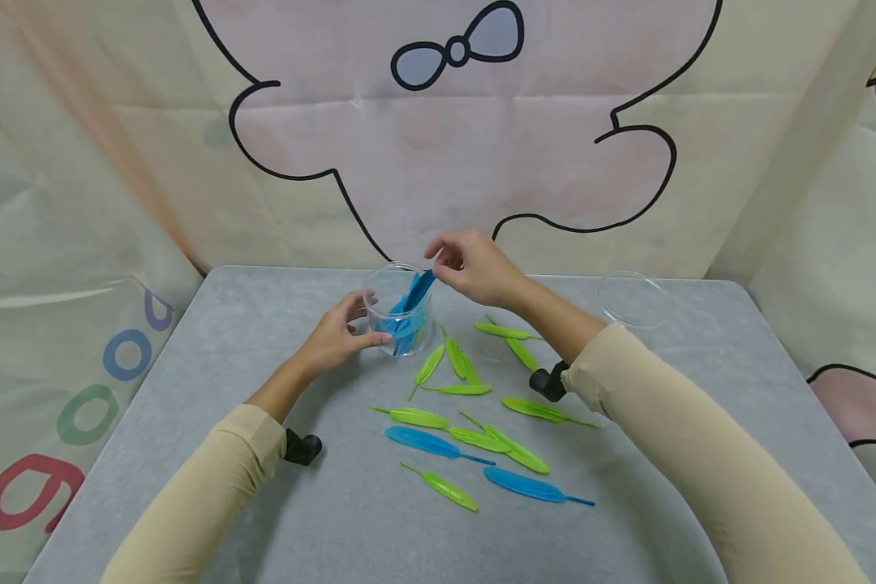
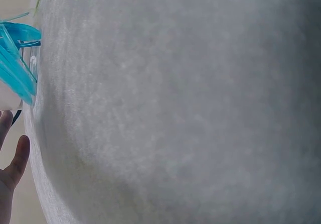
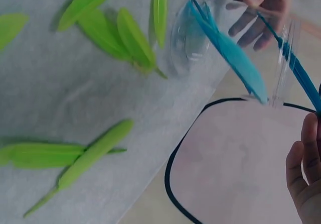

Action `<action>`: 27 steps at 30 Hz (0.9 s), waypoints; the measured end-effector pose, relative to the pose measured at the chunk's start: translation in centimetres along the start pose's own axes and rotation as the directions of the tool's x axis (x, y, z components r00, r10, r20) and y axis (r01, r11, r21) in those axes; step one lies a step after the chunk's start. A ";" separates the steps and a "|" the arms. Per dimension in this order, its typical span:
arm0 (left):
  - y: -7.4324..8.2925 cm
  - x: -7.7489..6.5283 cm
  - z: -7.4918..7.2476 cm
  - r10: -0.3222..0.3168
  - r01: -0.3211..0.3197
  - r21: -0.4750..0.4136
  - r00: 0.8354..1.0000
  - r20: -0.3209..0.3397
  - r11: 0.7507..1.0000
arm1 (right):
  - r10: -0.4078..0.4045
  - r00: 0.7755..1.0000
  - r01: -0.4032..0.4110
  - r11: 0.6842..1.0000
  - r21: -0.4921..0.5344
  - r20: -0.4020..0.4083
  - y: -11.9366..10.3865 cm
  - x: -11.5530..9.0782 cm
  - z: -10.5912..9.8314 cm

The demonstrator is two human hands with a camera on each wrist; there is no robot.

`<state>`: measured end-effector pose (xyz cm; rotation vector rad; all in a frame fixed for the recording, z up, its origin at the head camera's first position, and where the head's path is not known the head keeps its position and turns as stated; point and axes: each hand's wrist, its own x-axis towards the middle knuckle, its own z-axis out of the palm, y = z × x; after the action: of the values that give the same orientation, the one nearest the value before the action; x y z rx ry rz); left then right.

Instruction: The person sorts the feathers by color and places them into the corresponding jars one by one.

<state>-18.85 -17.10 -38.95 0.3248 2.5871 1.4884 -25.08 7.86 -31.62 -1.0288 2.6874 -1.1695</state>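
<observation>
jar point(image 1: 381, 285), clear and with blue feathers point(image 1: 403, 331) inside, is at the far side of the table point(image 1: 321, 511), its left side held between the thumb and fingers of the left hand point(image 1: 341, 331), while the right hand point(image 1: 478, 269), just right of and above the jar's rim, pinches one more blue feather point(image 1: 420, 289) that slants down into the opening. green feathers point(image 1: 458, 389) lie scattered on the near side of the jar and to its right, with two loose blue ones point(image 1: 422, 441) farther toward the near side; a clear disc point(image 1: 637, 298) lies well to the jar's right.
</observation>
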 end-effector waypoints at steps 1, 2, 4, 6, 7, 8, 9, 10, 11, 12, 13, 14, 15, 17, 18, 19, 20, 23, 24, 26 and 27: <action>0.0 0.0 0.0 0.001 -0.001 -0.001 1.000 0.000 1.000 | 0.001 1.000 -0.001 1.000 0.005 0.007 -0.1 0.0 0.2; 0.0 0.0 0.0 0.002 -0.002 0.000 1.000 0.000 1.000 | 0.000 1.000 0.000 1.000 0.008 0.012 -0.1 0.1 0.4; 0.0 0.0 0.0 0.002 -0.002 -0.003 1.000 0.001 1.000 | -0.004 1.000 0.004 1.000 0.014 0.023 -0.3 0.2 0.8; -0.2 0.0 0.0 0.007 -0.007 -0.005 1.000 0.003 1.000 | -0.007 0.999 0.006 1.000 0.021 0.032 -0.4 0.3 1.2; -0.2 0.0 0.0 0.010 -0.010 -0.007 1.000 0.004 1.000 | -0.007 0.999 0.006 1.000 0.023 0.036 -0.4 0.3 1.4; -0.2 0.0 0.0 0.014 -0.014 -0.010 1.000 0.004 1.000 | -0.007 0.999 0.006 1.000 0.022 0.042 -0.5 0.3 1.6; -0.3 0.0 0.0 0.020 -0.020 -0.015 1.000 0.006 1.000 | -0.005 0.999 0.004 1.000 0.023 0.048 -0.5 0.4 1.7; -0.4 0.0 -0.1 0.026 -0.026 -0.019 1.000 0.008 0.999 | -0.001 0.999 0.000 1.000 0.023 0.053 -0.5 0.4 1.8; -0.4 0.1 -0.1 0.032 -0.031 -0.022 0.999 0.009 0.999 | 0.002 0.998 -0.003 1.000 0.022 0.056 -0.5 0.4 2.0; -0.4 0.1 -0.1 0.037 -0.037 -0.023 0.999 0.009 0.999 | 0.004 0.998 -0.005 1.000 0.022 0.060 -0.5 0.4 2.1; -0.4 0.1 -0.1 0.040 -0.040 -0.025 0.999 0.008 0.999 | 0.005 0.998 -0.006 1.000 0.020 0.064 -0.5 0.4 2.2; -0.4 0.0 -0.1 0.043 -0.042 -0.026 0.999 0.008 0.999 | 0.004 0.998 -0.006 1.000 0.021 0.068 -0.4 0.5 2.3; -0.4 0.0 -0.1 0.044 -0.043 -0.025 0.999 0.008 0.999 | 0.004 0.997 -0.005 1.000 0.021 0.071 -0.4 0.5 2.4; -0.4 0.0 -0.1 0.042 -0.041 -0.019 0.999 0.006 0.999 | 0.001 0.997 -0.003 1.000 0.020 0.078 -0.4 0.4 2.5; -0.4 0.0 -0.1 0.040 -0.040 -0.018 0.999 0.006 0.999 | -0.001 0.997 -0.001 1.000 0.020 0.082 -0.3 0.4 2.5; -0.4 0.0 -0.1 0.036 -0.036 -0.017 0.999 0.005 0.999 | -0.003 0.996 0.001 1.000 0.020 0.086 -0.3 0.4 2.5; -0.4 0.0 -0.1 0.034 -0.033 -0.015 0.999 0.005 0.999 | -0.004 0.996 0.002 1.000 0.020 0.089 -0.3 0.3 2.6; -0.3 0.0 0.0 0.029 -0.029 -0.008 1.000 0.004 1.000 | -0.008 0.996 0.006 1.000 0.020 0.088 -0.1 0.2 2.6; -0.2 0.0 0.0 0.028 -0.028 -0.007 1.000 0.003 1.000 | -0.010 0.996 0.009 1.000 0.019 0.085 -0.1 0.1 2.6; -0.1 -0.1 0.0 0.025 -0.025 -0.003 1.000 0.001 1.000 | -0.018 0.997 0.017 1.000 0.017 0.076 0.1 -0.1 2.5; -0.1 -0.1 0.0 0.021 -0.021 -0.002 1.000 0.001 1.000 | -0.022 0.997 0.022 1.000 0.012 0.072 0.1 -0.2 2.4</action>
<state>-18.77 -17.15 -39.06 0.3541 2.5888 1.4971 -24.31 6.54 -33.48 -1.0798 2.6183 -1.1278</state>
